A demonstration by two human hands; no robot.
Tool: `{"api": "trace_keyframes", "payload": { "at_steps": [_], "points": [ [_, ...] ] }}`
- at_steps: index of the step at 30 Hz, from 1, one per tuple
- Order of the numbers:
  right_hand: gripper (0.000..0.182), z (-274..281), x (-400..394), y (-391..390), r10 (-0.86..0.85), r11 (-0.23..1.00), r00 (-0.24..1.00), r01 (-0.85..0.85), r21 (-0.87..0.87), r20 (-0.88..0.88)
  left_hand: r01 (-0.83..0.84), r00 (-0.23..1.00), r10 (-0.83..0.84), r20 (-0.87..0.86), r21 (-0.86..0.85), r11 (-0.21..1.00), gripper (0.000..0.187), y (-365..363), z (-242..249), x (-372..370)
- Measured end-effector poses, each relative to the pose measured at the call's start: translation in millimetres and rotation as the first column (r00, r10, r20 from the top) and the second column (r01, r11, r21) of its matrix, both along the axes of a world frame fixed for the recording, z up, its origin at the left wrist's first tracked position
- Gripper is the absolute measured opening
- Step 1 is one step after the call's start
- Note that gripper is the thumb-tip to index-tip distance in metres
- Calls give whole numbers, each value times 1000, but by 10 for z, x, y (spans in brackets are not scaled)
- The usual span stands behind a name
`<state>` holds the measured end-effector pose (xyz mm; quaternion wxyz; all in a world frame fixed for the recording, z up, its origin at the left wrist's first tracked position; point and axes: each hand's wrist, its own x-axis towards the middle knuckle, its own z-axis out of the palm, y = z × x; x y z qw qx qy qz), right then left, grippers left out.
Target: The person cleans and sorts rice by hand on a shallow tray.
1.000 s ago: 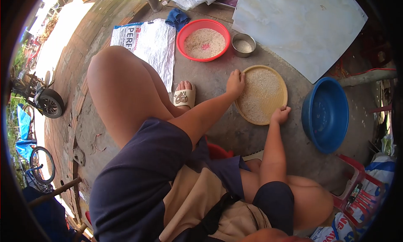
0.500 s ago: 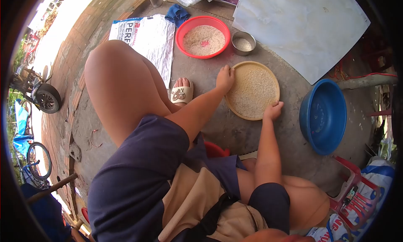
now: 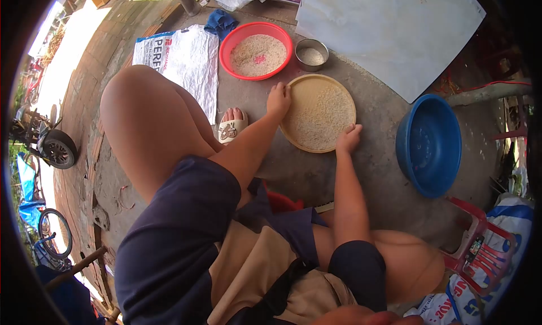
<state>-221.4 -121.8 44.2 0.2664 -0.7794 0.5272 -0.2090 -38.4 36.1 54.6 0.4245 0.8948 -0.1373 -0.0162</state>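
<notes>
My left hand (image 3: 279, 101) grips the upper left rim of a round, shallow tan winnowing tray (image 3: 302, 87). On the opposite side, at the lower right, my right hand (image 3: 348, 137) has its fingers closed round the same rim. Pale grain that looks like rice (image 3: 324, 119) lies spread over the middle and right of the tray, while its upper left shows bare. Just beyond the tray are a red basin (image 3: 224, 48) partly filled with similar grain and a small metal bowl (image 3: 303, 43) with some grain inside.
A blue basin (image 3: 403, 150) sits tilted to the right. Behind is a large pale sheet (image 3: 389, 37). A printed white sack (image 3: 189, 60) and a blue cloth (image 3: 220, 23) lie at the upper left. A red plastic stool (image 3: 471, 246) stands at the lower right.
The grain has slid away from the tray's upper left, baring more of its surface. Both hands keep their hold. The whole view has shifted slightly with the camera.
</notes>
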Motion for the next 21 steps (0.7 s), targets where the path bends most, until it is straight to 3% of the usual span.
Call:
{"api": "trace_keyframes", "payload": {
  "at_steps": [2,5,9,11,16,18,20,21],
  "points": [
    [17,-38,203,133,115,993,991,-117,33,68,-11,999,11,-35,18,1000,25,191,-80,144],
    [16,17,202,-29,112,992,987,-118,44,114,-65,998,66,-9,17,998,25,177,-103,125],
    [15,-166,-170,-401,9,999,990,-16,51,137,-14,997,12,-71,-29,999,26,-252,-84,-224],
    [16,12,-189,-294,-158,987,987,156,46,41,57,998,-59,-37,-40,998,25,-320,-86,-250],
    [17,59,272,100,163,985,982,-167,39,91,-25,997,20,69,83,996,26,148,-186,145],
    [17,103,232,19,129,989,989,-133,66,70,-73,996,68,56,84,994,26,176,-150,102],
    [17,-67,15,-232,64,997,996,-66,26,54,-27,1000,27,12,57,998,26,-72,-127,-127],
    [18,-111,-108,-339,-3,996,1000,5,85,-18,18,999,-19,-38,-6,1000,27,-203,-196,-202]
  ]
}}
